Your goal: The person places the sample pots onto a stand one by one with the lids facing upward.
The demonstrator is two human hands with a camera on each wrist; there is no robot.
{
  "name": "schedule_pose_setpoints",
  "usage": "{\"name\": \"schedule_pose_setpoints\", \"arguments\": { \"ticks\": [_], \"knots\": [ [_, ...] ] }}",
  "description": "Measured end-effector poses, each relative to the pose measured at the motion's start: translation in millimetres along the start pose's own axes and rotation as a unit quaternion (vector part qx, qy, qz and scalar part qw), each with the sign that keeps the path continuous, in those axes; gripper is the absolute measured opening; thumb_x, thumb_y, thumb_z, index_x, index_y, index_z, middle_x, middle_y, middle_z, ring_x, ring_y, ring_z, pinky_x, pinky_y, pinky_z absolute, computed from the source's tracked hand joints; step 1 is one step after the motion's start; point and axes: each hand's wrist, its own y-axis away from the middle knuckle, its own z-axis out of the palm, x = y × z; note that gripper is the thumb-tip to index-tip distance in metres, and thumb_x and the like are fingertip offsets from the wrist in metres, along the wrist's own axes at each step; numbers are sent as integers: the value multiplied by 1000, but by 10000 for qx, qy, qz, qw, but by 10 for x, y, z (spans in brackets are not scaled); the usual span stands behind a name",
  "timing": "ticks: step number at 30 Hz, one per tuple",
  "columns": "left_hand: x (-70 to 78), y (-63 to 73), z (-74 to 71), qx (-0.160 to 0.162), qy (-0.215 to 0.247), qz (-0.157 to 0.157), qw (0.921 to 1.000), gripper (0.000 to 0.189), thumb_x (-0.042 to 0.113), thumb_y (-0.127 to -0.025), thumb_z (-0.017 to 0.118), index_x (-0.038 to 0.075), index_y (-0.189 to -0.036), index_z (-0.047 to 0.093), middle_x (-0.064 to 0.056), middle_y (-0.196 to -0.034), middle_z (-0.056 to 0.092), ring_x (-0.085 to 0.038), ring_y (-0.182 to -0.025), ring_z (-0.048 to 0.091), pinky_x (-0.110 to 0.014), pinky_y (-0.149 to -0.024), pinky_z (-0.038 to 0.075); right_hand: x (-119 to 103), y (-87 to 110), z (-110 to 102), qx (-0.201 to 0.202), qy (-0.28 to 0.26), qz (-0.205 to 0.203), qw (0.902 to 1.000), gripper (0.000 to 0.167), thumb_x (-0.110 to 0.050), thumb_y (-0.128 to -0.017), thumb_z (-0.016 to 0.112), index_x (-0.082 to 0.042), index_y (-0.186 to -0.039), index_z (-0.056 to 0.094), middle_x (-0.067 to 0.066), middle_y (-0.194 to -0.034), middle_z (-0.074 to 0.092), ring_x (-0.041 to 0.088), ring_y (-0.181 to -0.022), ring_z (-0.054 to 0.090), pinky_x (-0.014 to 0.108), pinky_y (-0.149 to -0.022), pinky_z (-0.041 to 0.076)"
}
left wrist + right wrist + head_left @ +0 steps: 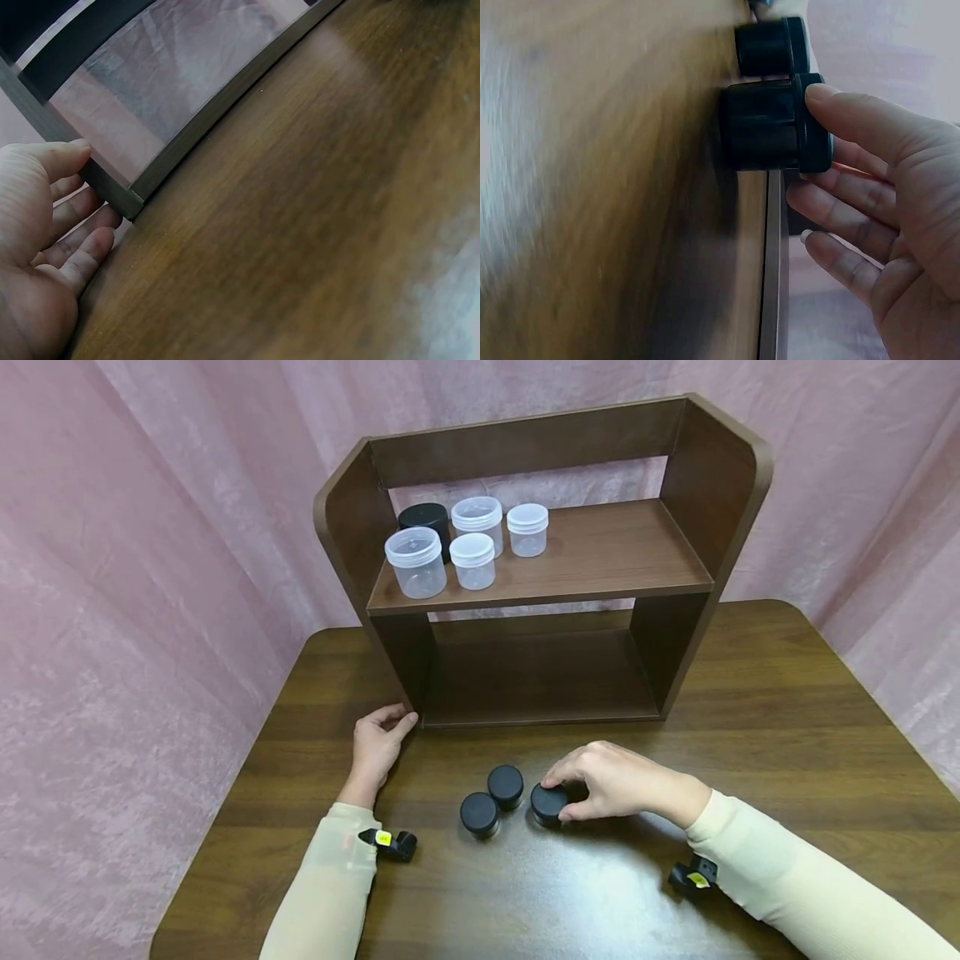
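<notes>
With thumb and fingertips, my right hand pinches the lid of a small dark jar with a black lid. In the right wrist view the lid sits between thumb and fingers, and the jar's dark body stands upright at the tabletop. Two more black-lidded jars stand close together to its left. My left hand rests against the lower left corner of the brown wooden shelf. In the left wrist view its thumb touches the side panel's edge, with loosely bent fingers beside the outer face.
On the left of the upper shelf board stand several clear plastic jars with translucent or white lids and a larger black-lidded jar. The shelf stands at the back of the wooden table. Pink curtains hang behind.
</notes>
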Motion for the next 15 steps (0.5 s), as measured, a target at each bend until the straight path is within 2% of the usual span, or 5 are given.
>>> {"name": "schedule_pose_setpoints", "arguments": {
  "ticks": [8, 15],
  "knots": [
    [-30, 14, -14, 8, -41, -124, 9999, 36, 26, -85, 76, 0, -109, 70, -15, -107, 67, -21, -93, 60, -17, -73, 47, 246, 66, -59, 320, -76, 306, 9990, 36, -30, -76, 82, -13, -106, 73, -7, -105, 70, 8, -98, 65, 30, -84, 52],
    [-25, -9, -3, -19, -66, -43, 10000, 37, 27, -85, 75, 0, -109, 70, -16, -108, 67, -22, -94, 61, -17, -74, 47, 410, 98, -91, 509, -244, 620, 9965, 36, -28, -76, 82, -14, -109, 73, -8, -106, 70, 7, -99, 64, 31, -85, 52]
  ]
}}
